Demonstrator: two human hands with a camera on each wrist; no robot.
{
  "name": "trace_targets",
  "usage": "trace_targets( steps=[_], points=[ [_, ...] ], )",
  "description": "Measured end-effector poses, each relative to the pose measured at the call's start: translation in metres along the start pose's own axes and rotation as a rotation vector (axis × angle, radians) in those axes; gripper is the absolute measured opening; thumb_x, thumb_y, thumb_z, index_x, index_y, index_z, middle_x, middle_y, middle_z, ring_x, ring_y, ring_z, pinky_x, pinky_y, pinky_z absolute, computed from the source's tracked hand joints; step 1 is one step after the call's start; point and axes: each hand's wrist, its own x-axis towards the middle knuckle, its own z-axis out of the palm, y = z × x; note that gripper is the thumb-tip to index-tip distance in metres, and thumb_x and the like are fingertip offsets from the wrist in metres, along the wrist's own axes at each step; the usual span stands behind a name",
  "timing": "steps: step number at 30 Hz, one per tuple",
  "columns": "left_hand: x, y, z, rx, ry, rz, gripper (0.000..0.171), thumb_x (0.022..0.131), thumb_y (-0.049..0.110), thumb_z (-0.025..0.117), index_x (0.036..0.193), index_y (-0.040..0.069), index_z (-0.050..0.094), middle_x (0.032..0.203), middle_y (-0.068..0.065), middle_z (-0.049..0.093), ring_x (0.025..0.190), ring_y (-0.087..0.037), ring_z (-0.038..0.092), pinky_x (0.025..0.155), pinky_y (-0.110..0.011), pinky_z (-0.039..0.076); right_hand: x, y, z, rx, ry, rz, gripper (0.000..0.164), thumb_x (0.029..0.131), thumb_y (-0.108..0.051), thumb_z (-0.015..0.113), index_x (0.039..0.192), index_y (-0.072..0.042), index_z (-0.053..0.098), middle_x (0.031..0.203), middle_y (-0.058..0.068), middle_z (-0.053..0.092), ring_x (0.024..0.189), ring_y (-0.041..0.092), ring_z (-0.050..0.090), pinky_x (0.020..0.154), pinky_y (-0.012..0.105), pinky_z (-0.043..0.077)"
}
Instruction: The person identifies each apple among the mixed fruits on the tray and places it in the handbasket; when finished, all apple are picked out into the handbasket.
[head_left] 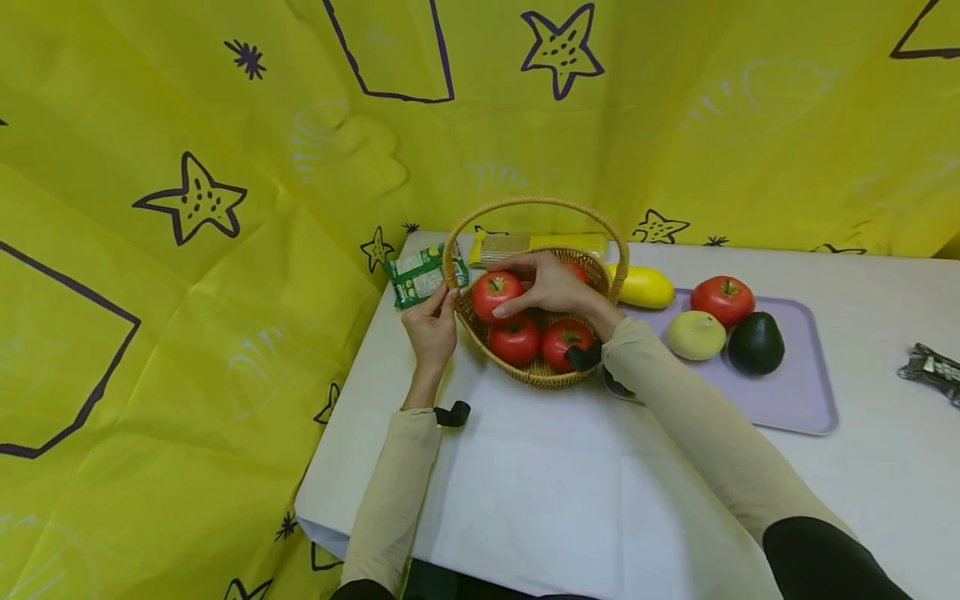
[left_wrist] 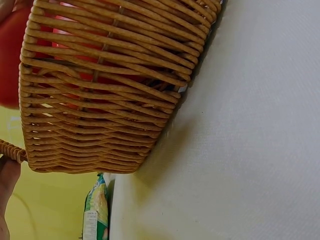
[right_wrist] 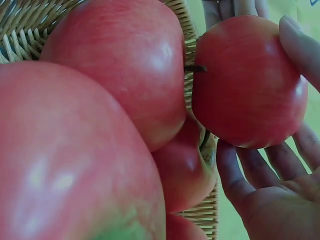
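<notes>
My right hand [head_left: 551,287] reaches over a wicker basket [head_left: 551,381] and holds a red apple [head_left: 497,296] at its left side. Up close in the right wrist view, the held apple [right_wrist: 250,82] sits between thumb and fingers, near the rim. My left hand [head_left: 433,327] pinches the foot of the basket's arched handle [head_left: 536,200]. Several more red apples [head_left: 515,340] lie inside, one partly hidden behind the right hand. From the left wrist, the basket's woven side [left_wrist: 100,110] fills the upper left, red showing through its gaps.
Behind the basket lie a green packet [head_left: 416,275] and a yellow pack of noodles [head_left: 573,243]. On the right, a lilac tray [head_left: 813,367] bears a red apple [head_left: 722,300], a pale round fruit [head_left: 696,335] and an avocado [head_left: 756,343]. A yellow elongated fruit [head_left: 647,287] overlaps its corner. A black wrapper [head_left: 932,371] lies far right.
</notes>
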Motion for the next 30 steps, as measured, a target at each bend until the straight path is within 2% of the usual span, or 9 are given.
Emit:
trace_targets(
  steps=[4,8,11,14,19,26,30],
  points=[
    [0.0,-0.001,0.0,0.011,0.001,-0.002,0.021,0.091,-0.015,0.073,0.111,-0.022,0.072,0.098,-0.038,0.072,0.079,-0.056,0.073,0.069,-0.002,0.05,0.005,0.001,0.005,-0.005,-0.03,-0.008,0.072,0.08,-0.017,0.095,0.146,-0.009,0.065,0.145,0.01,0.068,0.129,0.027,0.065,0.109,0.045,0.053],
    [-0.001,-0.017,0.002,0.033,0.007,-0.01,0.021,0.091,-0.014,0.073,0.112,-0.02,0.072,0.101,-0.036,0.073,0.079,-0.052,0.074,0.069,-0.002,0.05,0.01,0.002,0.008,0.004,-0.043,-0.003,0.071,0.081,-0.015,0.094,0.146,-0.01,0.065,0.146,0.009,0.067,0.131,0.027,0.064,0.11,0.045,0.052],
    [-0.001,-0.031,0.003,0.058,0.012,-0.011,0.021,0.092,-0.012,0.074,0.112,-0.017,0.073,0.101,-0.033,0.074,0.081,-0.045,0.076,0.07,-0.003,0.051,0.013,0.0,0.01,-0.001,-0.045,0.0,0.071,0.081,-0.016,0.094,0.146,-0.012,0.065,0.149,0.008,0.066,0.132,0.026,0.063,0.112,0.045,0.051],
    [-0.001,-0.037,0.002,0.064,0.01,-0.005,0.021,0.092,-0.008,0.076,0.112,-0.013,0.076,0.101,-0.029,0.076,0.081,-0.036,0.077,0.07,-0.005,0.053,0.016,0.0,0.012,-0.011,-0.047,-0.004,0.071,0.081,-0.017,0.094,0.146,-0.012,0.065,0.151,0.008,0.064,0.134,0.026,0.061,0.113,0.046,0.05],
    [-0.001,-0.04,-0.001,0.032,-0.007,-0.002,0.022,0.094,-0.002,0.078,0.114,-0.01,0.077,0.102,-0.026,0.078,0.082,-0.028,0.077,0.071,-0.009,0.056,0.02,0.001,0.014,-0.049,-0.036,-0.021,0.072,0.081,-0.019,0.094,0.146,-0.011,0.065,0.152,0.008,0.063,0.136,0.027,0.06,0.114,0.046,0.049],
    [-0.001,-0.039,-0.001,0.017,-0.025,0.004,0.022,0.095,-0.001,0.077,0.115,-0.011,0.077,0.102,-0.027,0.078,0.084,-0.036,0.077,0.072,-0.01,0.057,0.023,0.002,0.016,-0.102,-0.022,-0.034,0.073,0.081,-0.02,0.095,0.147,-0.01,0.064,0.148,0.012,0.065,0.134,0.029,0.061,0.115,0.047,0.049],
    [0.0,-0.038,-0.001,0.038,-0.017,-0.001,0.022,0.094,-0.002,0.077,0.114,-0.009,0.077,0.102,-0.025,0.078,0.084,-0.035,0.077,0.071,-0.008,0.055,0.024,0.001,0.017,-0.109,-0.033,-0.033,0.073,0.082,-0.02,0.094,0.147,-0.009,0.063,0.149,0.013,0.064,0.136,0.031,0.059,0.116,0.049,0.047]
  ],
)
